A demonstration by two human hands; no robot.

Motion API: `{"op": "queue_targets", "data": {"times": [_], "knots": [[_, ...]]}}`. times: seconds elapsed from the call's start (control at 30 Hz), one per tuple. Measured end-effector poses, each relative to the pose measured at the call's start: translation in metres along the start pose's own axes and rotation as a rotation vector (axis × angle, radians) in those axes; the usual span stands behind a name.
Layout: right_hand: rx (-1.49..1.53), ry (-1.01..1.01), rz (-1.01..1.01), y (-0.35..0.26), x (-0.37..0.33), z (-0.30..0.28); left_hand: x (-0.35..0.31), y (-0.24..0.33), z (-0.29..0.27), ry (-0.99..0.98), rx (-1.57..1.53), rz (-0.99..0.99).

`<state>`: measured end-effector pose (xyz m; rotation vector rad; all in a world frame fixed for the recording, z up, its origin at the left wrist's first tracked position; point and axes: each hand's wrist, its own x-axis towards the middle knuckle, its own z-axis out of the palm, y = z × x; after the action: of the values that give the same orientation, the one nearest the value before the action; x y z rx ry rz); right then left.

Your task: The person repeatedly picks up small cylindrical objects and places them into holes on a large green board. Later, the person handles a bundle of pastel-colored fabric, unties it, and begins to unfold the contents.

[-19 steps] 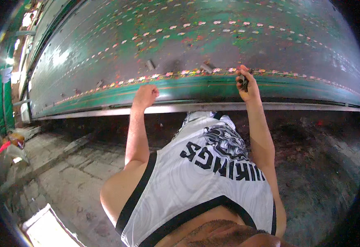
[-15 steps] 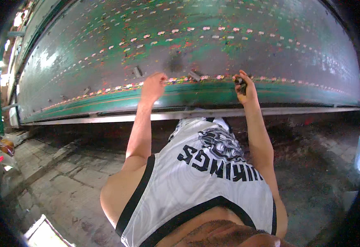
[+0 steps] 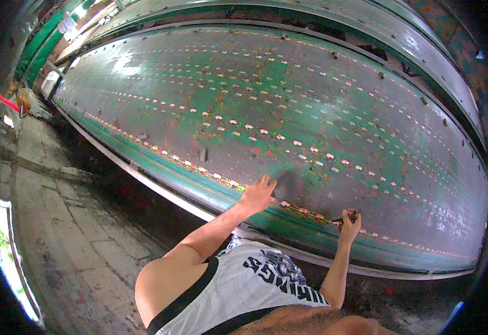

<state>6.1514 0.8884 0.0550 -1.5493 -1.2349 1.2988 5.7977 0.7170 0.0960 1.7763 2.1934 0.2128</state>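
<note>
A long table (image 3: 166, 128) with a worn grey and green top stretches in front of me, with rows of small pale printed marks along it. My left hand (image 3: 258, 195) reaches over the row nearest the front edge, its fingers stretched and somewhat apart. Whether its fingertips touch anything is hidden. Farther right along this row, my right hand (image 3: 351, 228) is closed around a small dark tool (image 3: 354, 216), whose kind I cannot make out. A thin part of it points left. Left of my left hand, a small grey block (image 3: 203, 154) rests on the top.
A metal rail (image 3: 177, 195) runs along the table's front edge. Another small grey piece (image 3: 143, 136) lies farther left on the top. A second long table (image 3: 405, 39) stands behind. Grey paving (image 3: 82, 229) covers the floor at left, near a red object (image 3: 5, 101).
My view has turned, so the table now slants down to the right. My left hand has gone from fingers curled in to fingers stretched. My right hand still holds the dark tool.
</note>
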Motion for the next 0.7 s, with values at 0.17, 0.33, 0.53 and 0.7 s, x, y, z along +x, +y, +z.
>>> {"op": "queue_targets", "data": {"times": [0.17, 0.33, 0.53, 0.7], "knots": [[-0.233, -0.161, -0.381, 0.005, 0.024, -0.026, 0.014, 0.094, 0.025, 0.0, -0.155, 0.051], [0.016, -0.373, -0.058, 0.004, 0.032, -0.069, 0.032, 0.217, 0.096, 0.182, -0.226, 0.173], [0.181, -0.454, 0.242, 0.011, 0.023, -0.144, 0.039, 0.254, 0.124, 0.102, -0.125, 0.045], [0.021, -0.353, 0.269, 0.038, 0.02, -0.208, 0.041, 0.256, 0.119, 0.296, -0.264, 0.151]]}}
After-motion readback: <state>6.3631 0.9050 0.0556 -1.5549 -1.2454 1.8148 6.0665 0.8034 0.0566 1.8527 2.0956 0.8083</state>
